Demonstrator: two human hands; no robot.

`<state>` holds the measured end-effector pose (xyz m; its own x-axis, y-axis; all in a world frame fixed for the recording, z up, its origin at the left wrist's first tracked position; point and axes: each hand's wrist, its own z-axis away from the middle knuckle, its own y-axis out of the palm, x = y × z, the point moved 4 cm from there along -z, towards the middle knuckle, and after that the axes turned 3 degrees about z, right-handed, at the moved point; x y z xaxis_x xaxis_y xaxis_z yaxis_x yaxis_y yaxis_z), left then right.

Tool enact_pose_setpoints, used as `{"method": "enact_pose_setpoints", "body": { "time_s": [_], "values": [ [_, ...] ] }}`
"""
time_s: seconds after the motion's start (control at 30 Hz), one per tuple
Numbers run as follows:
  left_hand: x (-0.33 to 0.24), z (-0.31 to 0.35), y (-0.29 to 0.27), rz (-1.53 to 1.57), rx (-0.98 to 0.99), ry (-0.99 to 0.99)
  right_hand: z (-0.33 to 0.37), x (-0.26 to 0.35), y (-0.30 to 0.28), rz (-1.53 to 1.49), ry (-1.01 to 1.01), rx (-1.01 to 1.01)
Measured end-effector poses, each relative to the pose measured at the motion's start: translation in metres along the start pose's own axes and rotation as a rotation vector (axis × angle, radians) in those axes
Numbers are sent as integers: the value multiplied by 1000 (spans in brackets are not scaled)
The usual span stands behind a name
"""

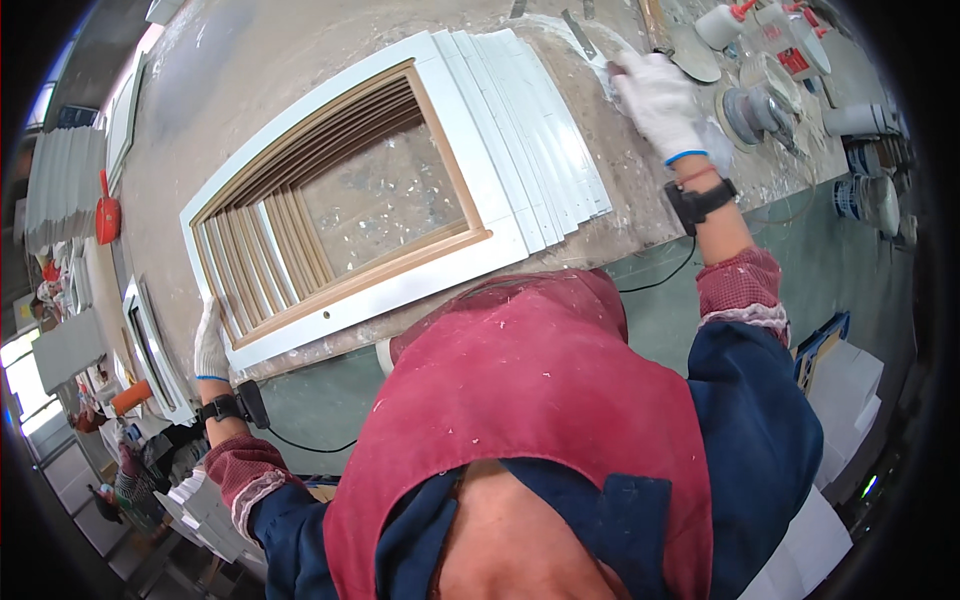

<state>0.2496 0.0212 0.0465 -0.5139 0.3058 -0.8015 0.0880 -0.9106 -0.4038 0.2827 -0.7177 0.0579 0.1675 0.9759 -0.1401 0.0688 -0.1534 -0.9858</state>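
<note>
Head view. A stack of white frames [463,140] is lying on the surface [625,180], alongside its near edge. The uppermost frame is exposing a wood-coloured inner rim around a large opening. The lower frames are fanning out in steps past its right side, and bare surface is showing through part of the opening.

The left hand [211,345], wearing a white knitted glove, is touching the uppermost frame at the left end of the stack, by the surface's near edge. Its fingers are extending along the frame's outer edge; whether they are gripping it cannot be determined.

The right hand [658,100], also gloved, is reaching over the surface beyond the stack, toward the far right corner. Its fingers are bending, with the tips partly hidden; whether they are holding anything cannot be determined.

A narrow grey strip [578,35] is lying near these fingers, to their left. A rounded grey plate [697,55] is lying just right of the hand. A white bottle with a red tip [717,27] is occupying the area nearer that corner.
</note>
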Motion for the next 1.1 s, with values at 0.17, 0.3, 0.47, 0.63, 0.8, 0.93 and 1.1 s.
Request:
{"method": "enact_pose_setpoints", "body": {
  "time_s": [0.17, 0.3, 0.47, 0.63, 0.8, 0.93, 1.1],
  "values": [
    [-46, 16, 61, 154, -1, -113, 8, -52, 11, -699, 278, -88],
    [-18, -5, 52, 330, 60, -85, 29, 7, 12, -1004, 167, 26],
    [-30, 10, 83, 498, 159, -122, 55, 62, 30, -1343, 5, -26],
    [-25, 18, 110, 386, 163, -94, 61, 69, 36, -1736, 294, 177],
    [-58, 48, 146, 284, 236, -84, 68, 54, 40, -2149, 414, 259],
    [-55, 48, 153, 307, 254, -67, 73, 46, 37, -2078, 565, 252],
    [-79, 66, 193, 335, 434, -60, 71, 18, 21, -1895, 474, 202]
  ]
}}
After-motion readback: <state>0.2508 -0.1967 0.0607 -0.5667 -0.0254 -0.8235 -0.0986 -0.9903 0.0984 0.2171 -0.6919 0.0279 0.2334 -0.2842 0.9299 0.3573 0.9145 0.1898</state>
